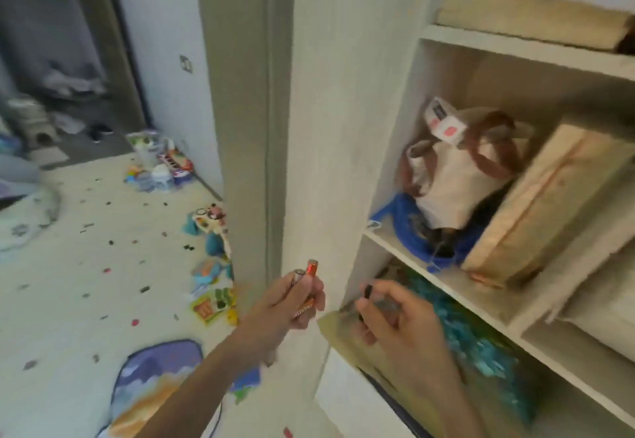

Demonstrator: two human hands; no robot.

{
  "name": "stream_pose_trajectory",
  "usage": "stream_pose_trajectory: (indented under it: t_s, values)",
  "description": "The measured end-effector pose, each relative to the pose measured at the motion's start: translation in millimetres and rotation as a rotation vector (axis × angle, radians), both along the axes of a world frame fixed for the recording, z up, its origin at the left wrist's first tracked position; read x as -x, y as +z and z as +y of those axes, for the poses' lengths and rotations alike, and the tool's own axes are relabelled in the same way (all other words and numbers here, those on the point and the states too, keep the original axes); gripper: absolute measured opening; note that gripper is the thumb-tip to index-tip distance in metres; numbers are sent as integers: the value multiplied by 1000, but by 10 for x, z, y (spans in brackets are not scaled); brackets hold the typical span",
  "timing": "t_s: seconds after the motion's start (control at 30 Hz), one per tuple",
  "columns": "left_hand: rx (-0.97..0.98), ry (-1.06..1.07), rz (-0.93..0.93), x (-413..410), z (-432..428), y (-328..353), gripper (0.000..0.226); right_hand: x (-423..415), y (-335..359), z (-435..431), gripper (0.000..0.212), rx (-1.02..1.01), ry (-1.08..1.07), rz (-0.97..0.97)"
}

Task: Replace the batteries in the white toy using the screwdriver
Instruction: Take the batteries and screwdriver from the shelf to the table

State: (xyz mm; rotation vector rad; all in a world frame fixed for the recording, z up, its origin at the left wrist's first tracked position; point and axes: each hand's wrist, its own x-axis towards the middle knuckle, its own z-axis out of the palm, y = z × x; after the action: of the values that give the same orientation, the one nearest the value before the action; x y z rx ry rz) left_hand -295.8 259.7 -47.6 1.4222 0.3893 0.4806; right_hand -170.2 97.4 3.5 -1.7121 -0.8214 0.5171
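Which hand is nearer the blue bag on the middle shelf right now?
Right. The right hand, closed on a blurred dark object, is at the shelf opening just below the blue bag. The left hand, holding the batteries, is further left, outside the cabinet.

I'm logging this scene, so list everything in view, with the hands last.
batteries: two, orange and silver, in the left hand
dark object: one, blurred, held in the right hand
shelf unit: one, off-white, right side
cloth bag: one, cream with brown straps, middle shelf
blue item: one, under the bag
brown package: one, leaning, middle shelf
teal item: one, lower shelf
toys: several, multicoloured, floor by the door frame
mat: one, purple and orange, floor
left hand: closed on batteries
right hand: at the lower shelf
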Motion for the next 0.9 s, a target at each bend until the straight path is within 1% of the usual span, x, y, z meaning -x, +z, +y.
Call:
stream_pose_trajectory:
  t_s: [0.07,0.23,0.3,0.43,0.53,0.63,0.77,0.9]
  values:
    - [62,151,-5,671,493,-68,35,430,-110,714,13,20,152,4]
    - [64,447,22,2377,1598,-232,39,1867,-341,2352,15,76,510,41]
    - [77,548,36,2997,1940,-252,38,2442,-421,2877,13,77,639,65]
    - [83,724,29,4064,2546,-241,40,3410,-542,3765,11,97,800,109]
    - [99,856,-16,4637,3003,-274,39,3954,-582,4417,11,110,895,111]
    - [125,978,-62,5094,3540,-344,38,4411,-627,5137,11,108,940,85]
    - [103,1072,-3,5572,4365,-451,38,4949,-679,6125,11,97,1015,77]
    - [26,1183,96,6180,5475,-429,43,5563,-671,7493,9,63,1125,59]
